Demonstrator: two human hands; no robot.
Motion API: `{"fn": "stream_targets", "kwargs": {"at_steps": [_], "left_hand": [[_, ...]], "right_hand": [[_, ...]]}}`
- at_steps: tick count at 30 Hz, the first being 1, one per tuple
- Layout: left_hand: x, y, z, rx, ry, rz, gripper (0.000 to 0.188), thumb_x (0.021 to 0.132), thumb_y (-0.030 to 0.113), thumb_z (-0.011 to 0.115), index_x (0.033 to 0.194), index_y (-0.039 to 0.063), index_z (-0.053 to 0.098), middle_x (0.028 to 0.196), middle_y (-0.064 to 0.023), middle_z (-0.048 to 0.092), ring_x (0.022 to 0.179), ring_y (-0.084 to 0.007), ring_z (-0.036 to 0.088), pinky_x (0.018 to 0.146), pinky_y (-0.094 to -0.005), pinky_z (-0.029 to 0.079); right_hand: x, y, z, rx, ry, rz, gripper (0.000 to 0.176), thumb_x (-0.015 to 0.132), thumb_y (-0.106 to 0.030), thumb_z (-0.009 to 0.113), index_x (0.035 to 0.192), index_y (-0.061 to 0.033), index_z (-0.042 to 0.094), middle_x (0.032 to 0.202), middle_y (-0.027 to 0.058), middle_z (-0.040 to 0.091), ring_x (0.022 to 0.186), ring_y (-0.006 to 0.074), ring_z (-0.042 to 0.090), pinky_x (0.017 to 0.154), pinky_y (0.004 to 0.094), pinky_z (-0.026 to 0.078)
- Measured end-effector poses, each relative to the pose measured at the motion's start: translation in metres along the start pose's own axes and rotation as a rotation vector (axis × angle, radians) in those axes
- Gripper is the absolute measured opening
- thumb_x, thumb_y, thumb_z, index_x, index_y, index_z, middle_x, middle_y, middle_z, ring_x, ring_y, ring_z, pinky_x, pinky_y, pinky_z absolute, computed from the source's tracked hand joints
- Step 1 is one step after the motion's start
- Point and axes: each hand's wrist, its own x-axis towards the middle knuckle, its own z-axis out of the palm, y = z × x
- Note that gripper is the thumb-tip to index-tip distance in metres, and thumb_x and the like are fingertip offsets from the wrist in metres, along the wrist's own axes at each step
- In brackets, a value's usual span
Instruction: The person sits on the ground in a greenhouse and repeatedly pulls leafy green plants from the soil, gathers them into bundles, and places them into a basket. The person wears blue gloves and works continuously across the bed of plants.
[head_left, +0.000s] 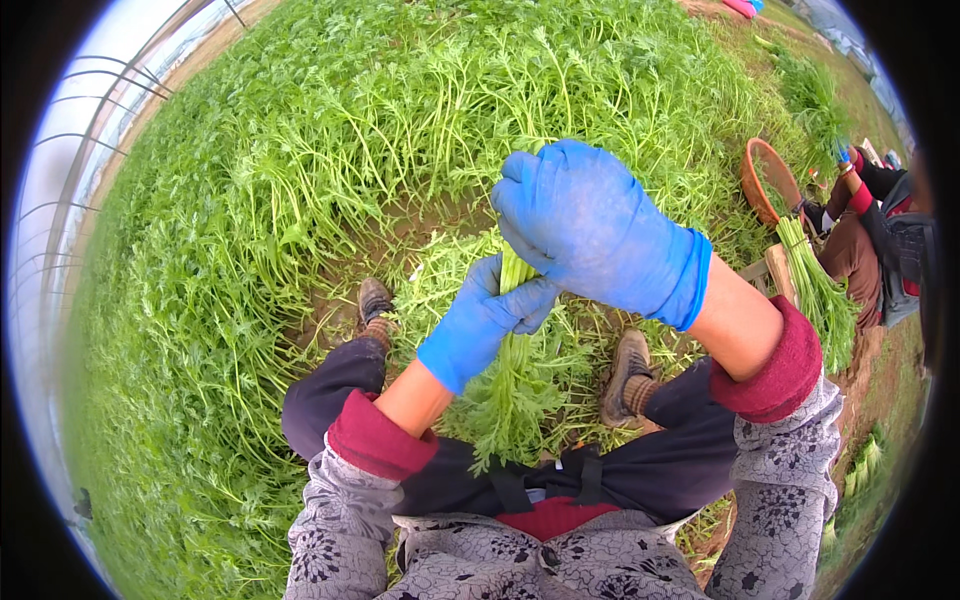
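Both hands wear blue disposable gloves. A bunch of long-stemmed leafy greens hangs between my knees, its leaves down towards my lap. My left hand grips its pale stems, thumb across them. Just above, my right hand is closed around the upper, stem end, which it hides. Loose cut stems and leaves lie on the soil beneath, between my shoes.
Dense standing greens fill the left and front. At right are an orange-brown basin, a tied bundle of greens by a wooden board, and a seated person holding greens. More bundles lie lower right.
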Motion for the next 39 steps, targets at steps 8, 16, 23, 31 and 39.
{"fn": "stream_targets", "kwargs": {"at_steps": [8, 16, 23, 31, 39], "left_hand": [[-0.011, 0.005, -0.012, 0.083, -0.019, -0.052, 0.032, 0.085, 0.023, 0.067, 0.106, 0.001, 0.061, 0.102, -0.0074, 0.065, 0.055, -0.0062, 0.041, 0.053, -0.0217, 0.037], [-0.015, 0.003, -0.025, 0.047, -0.006, -0.037, 0.029, 0.086, 0.022, 0.065, 0.106, 0.002, 0.059, 0.097, -0.0074, 0.063, 0.056, -0.0053, 0.040, 0.052, -0.0225, 0.035], [-0.012, 0.005, -0.030, -0.066, 0.029, 0.073, 0.022, 0.089, 0.015, 0.062, 0.107, 0.003, 0.058, 0.102, -0.0089, 0.066, 0.055, -0.0065, 0.041, 0.052, -0.0213, 0.036], [-0.016, 0.015, -0.033, 0.036, -0.044, 0.015, 0.021, 0.088, 0.017, 0.063, 0.100, 0.000, 0.063, 0.083, -0.0043, 0.064, 0.052, -0.0055, 0.038, 0.049, -0.0220, 0.033], [-0.017, 0.023, -0.035, -0.017, -0.017, -0.030, 0.021, 0.089, 0.016, 0.061, 0.104, 0.001, 0.058, 0.086, -0.0062, 0.065, 0.052, -0.0043, 0.039, 0.048, -0.0222, 0.033]], "right_hand": [[0.000, 0.032, 0.000, 0.266, -0.047, 0.170, 0.042, 0.084, -0.008, 0.056, 0.125, -0.0123, 0.056, 0.099, 0.0162, 0.058, 0.089, 0.0358, 0.060, 0.077, 0.0429, 0.050], [0.001, 0.016, 0.005, 0.154, -0.206, 0.059, 0.027, 0.081, -0.015, 0.059, 0.107, -0.0077, 0.061, 0.084, 0.0161, 0.062, 0.079, 0.0354, 0.062, 0.069, 0.0434, 0.051], [0.005, 0.022, 0.004, 0.622, -0.184, 0.133, 0.041, 0.085, -0.008, 0.054, 0.126, -0.0088, 0.055, 0.082, 0.0159, 0.064, 0.077, 0.0311, 0.064, 0.070, 0.0388, 0.050], [-0.001, 0.008, 0.005, 0.491, -0.435, 0.040, 0.033, 0.081, -0.013, 0.062, 0.114, -0.0096, 0.060, 0.085, 0.0172, 0.065, 0.079, 0.0359, 0.063, 0.070, 0.0434, 0.051], [-0.011, 0.006, 0.011, 0.430, -0.350, 0.053, 0.014, 0.087, -0.019, 0.059, 0.088, -0.0068, 0.063, 0.072, 0.0154, 0.062, 0.066, 0.0343, 0.062, 0.059, 0.0418, 0.049]]}}
